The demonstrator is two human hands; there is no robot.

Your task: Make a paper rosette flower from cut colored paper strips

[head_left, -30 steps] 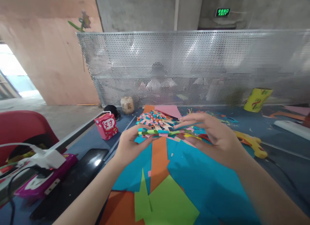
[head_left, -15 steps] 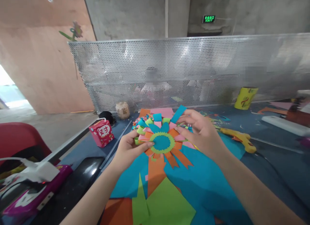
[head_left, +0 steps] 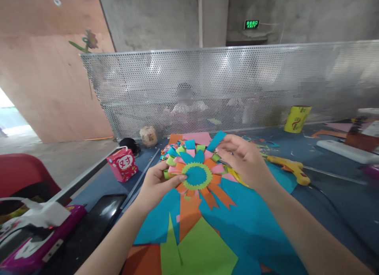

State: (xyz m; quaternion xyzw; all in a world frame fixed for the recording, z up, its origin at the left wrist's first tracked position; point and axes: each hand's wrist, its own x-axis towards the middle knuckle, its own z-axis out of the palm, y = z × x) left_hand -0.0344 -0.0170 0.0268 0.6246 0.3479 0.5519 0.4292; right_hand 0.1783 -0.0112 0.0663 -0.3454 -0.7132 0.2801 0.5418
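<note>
A round rosette [head_left: 197, 177] of felt-like strips has a blue disc in its centre, a jagged green ring and loops of orange, pink, green and blue. My left hand [head_left: 158, 182] grips its left side, thumb on the front and the other fingers behind. A flat blue strip [head_left: 217, 141] sticks up at the rosette's upper right, pinched in the fingers of my right hand [head_left: 244, 160]. Whether the strip touches the rosette is hidden. Yellow handles [head_left: 238, 178], perhaps of scissors, show beneath my right hand. Two orange tails with notched ends hang below the ring.
Blue sheets [head_left: 251, 219] and a green sheet [head_left: 210, 247] lie under my hands. To the right are a yellow glue gun [head_left: 288, 168] and a yellow roll [head_left: 297, 119]. A pink box [head_left: 122, 164] and a black phone [head_left: 99, 217] are left. Behind stands a perforated metal partition [head_left: 142, 81].
My right thumb and fingers have pulled slightly away from the rosette's right edge, with the blue strip still in them. More of the yellow handles shows. My left hand keeps its grip.
</note>
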